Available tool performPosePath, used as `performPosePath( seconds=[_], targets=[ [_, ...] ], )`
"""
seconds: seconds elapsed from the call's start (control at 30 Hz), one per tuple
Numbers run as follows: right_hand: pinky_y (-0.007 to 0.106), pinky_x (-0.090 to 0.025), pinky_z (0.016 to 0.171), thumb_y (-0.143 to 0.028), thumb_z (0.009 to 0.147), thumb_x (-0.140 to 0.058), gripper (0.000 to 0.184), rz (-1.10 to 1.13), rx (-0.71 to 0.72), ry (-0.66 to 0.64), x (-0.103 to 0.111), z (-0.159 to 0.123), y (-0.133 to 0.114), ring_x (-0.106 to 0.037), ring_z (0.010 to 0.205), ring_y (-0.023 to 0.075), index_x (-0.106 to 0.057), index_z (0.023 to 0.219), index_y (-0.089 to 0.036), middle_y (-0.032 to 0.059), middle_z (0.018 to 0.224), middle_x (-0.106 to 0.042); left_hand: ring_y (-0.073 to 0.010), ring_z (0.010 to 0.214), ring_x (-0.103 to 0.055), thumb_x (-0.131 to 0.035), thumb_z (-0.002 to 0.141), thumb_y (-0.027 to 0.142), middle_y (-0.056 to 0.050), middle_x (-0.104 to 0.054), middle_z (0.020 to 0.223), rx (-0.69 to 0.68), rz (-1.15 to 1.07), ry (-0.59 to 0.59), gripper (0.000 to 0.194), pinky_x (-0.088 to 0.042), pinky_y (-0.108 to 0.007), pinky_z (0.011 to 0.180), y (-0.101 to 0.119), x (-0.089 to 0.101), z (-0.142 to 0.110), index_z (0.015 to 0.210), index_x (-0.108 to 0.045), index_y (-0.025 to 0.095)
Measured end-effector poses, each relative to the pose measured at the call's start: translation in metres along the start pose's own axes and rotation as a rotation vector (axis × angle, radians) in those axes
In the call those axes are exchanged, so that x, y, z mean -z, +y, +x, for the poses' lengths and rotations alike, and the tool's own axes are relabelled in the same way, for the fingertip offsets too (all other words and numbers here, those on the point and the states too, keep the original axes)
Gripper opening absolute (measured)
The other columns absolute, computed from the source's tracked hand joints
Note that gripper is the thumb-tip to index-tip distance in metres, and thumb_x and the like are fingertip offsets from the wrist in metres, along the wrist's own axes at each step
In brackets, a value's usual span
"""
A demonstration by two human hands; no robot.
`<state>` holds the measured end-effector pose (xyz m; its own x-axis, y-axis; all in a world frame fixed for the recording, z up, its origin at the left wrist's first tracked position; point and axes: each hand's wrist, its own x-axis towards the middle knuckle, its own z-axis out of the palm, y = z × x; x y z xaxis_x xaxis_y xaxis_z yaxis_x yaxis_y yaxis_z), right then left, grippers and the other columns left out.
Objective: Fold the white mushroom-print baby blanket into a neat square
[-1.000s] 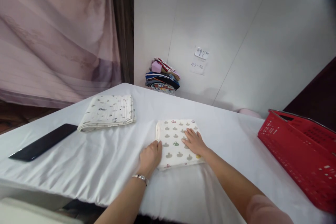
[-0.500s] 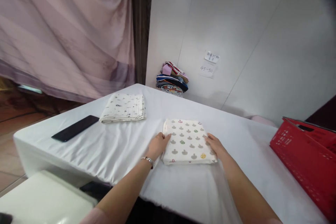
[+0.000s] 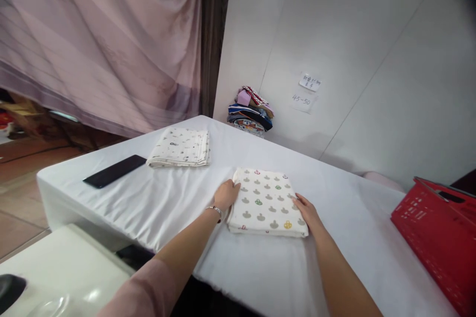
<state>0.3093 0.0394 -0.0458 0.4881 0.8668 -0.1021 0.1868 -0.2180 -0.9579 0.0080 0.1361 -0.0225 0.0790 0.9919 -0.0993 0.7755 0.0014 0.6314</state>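
A folded white cloth [image 3: 266, 201] printed with grey mushrooms and a few coloured ones lies flat on the white-covered table. My left hand [image 3: 225, 195] grips its left edge, thumb on top and the other fingers partly hidden at the side. At the opposite edge, my right hand [image 3: 306, 211] holds the cloth with its fingertips over the border. Farther left lies a second folded cloth [image 3: 181, 147], white with small dark prints, touched by neither hand. A black phone [image 3: 115, 171] rests beside that one.
On the right stands a red plastic basket [image 3: 435, 237]. A stack of folded clothes [image 3: 250, 111] sits by the wall beyond the table [image 3: 357, 242]. Paper notes [image 3: 305, 91] hang on the wall. A pink curtain [image 3: 111, 44] covers the left back; a cream-coloured stool-like surface [image 3: 67, 262] is lower left.
The view has shifted slightly, moving the background a little to the right. My left hand has slid a bit up along the cloth's left edge; both hands stay at the cloth's sides.
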Motion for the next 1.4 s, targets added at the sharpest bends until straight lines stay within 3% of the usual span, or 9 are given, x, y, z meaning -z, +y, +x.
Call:
performPosePath(
  seconds=[0.23, 0.47, 0.67, 0.87, 1.03, 1.23, 1.4],
  targets=[
    [0.026, -0.05, 0.08, -0.048, 0.066, -0.065, 0.065, 0.044, 0.021, 0.006, -0.001, -0.006, 0.0, -0.061, 0.1, 0.0221, -0.055, 0.12, -0.012, 0.0086, 0.113, -0.064, -0.0236, 0.086, -0.062, -0.044, 0.079, 0.056, -0.01, -0.067, 0.092, 0.035, -0.029, -0.015, 0.041, -0.04, -0.028, 0.064, 0.012, 0.006, 0.01, 0.086, -0.056, 0.018],
    [0.025, -0.051, 0.079, -0.048, 0.067, -0.063, 0.056, 0.048, 0.079, 0.067, -0.004, -0.012, 0.001, -0.061, 0.101, 0.0224, -0.062, 0.112, -0.015, 0.007, 0.111, -0.065, -0.025, 0.095, -0.06, -0.041, 0.084, 0.044, -0.014, -0.066, 0.1, 0.021, 0.006, -0.004, 0.033, -0.041, -0.03, 0.071, 0.015, 0.004, 0.014, 0.087, -0.057, 0.016],
    [0.028, -0.051, 0.08, -0.048, 0.067, -0.064, 0.054, 0.072, 0.076, 0.062, -0.004, -0.011, 0.003, -0.061, 0.098, 0.023, -0.063, 0.11, -0.016, 0.0057, 0.107, -0.067, -0.0242, 0.09, -0.062, -0.042, 0.081, 0.055, -0.012, -0.067, 0.097, 0.048, 0.012, 0.003, 0.042, -0.042, -0.029, 0.067, 0.017, 0.006, 0.025, 0.089, -0.058, 0.017],
    [0.03, -0.051, 0.08, -0.048, 0.066, -0.065, 0.052, 0.108, 0.08, 0.057, -0.006, -0.011, 0.004, -0.061, 0.098, 0.0242, -0.064, 0.107, -0.016, 0.0061, 0.105, -0.067, -0.0251, 0.099, -0.059, -0.039, 0.085, 0.044, -0.015, -0.065, 0.104, 0.065, 0.039, 0.015, 0.035, -0.042, -0.03, 0.074, 0.023, 0.003, 0.029, 0.095, -0.058, 0.016],
    [0.029, -0.05, 0.082, -0.048, 0.066, -0.064, 0.054, 0.098, 0.049, 0.046, -0.004, -0.01, 0.002, -0.06, 0.1, 0.0233, -0.062, 0.111, -0.016, 0.0067, 0.109, -0.066, -0.0257, 0.096, -0.06, -0.038, 0.083, 0.053, -0.014, -0.065, 0.103, 0.068, 0.041, -0.012, 0.042, -0.042, -0.03, 0.071, 0.022, 0.004, 0.034, 0.093, -0.058, 0.016],
    [0.034, -0.046, 0.086, -0.059, 0.07, -0.058, 0.075, -0.136, -0.064, -0.044, -0.005, 0.009, -0.017, -0.061, 0.098, 0.0234, -0.047, 0.129, -0.015, 0.0125, 0.116, -0.061, -0.027, 0.102, -0.058, -0.038, 0.085, 0.046, -0.015, -0.063, 0.109, 0.085, 0.061, -0.018, 0.038, -0.042, -0.033, 0.076, 0.027, 0.001, 0.04, 0.099, -0.057, 0.015],
    [0.04, -0.041, 0.089, -0.063, 0.068, -0.055, 0.062, -0.463, 0.016, -0.071, -0.017, 0.023, -0.028, -0.058, 0.101, 0.0278, -0.06, 0.112, -0.021, 0.0094, 0.109, -0.064, -0.0258, 0.101, -0.058, -0.037, 0.084, 0.051, -0.014, -0.063, 0.109, 0.087, 0.065, -0.002, 0.042, -0.042, -0.032, 0.077, 0.026, 0.002, 0.034, 0.098, -0.056, 0.017]
  ],
)
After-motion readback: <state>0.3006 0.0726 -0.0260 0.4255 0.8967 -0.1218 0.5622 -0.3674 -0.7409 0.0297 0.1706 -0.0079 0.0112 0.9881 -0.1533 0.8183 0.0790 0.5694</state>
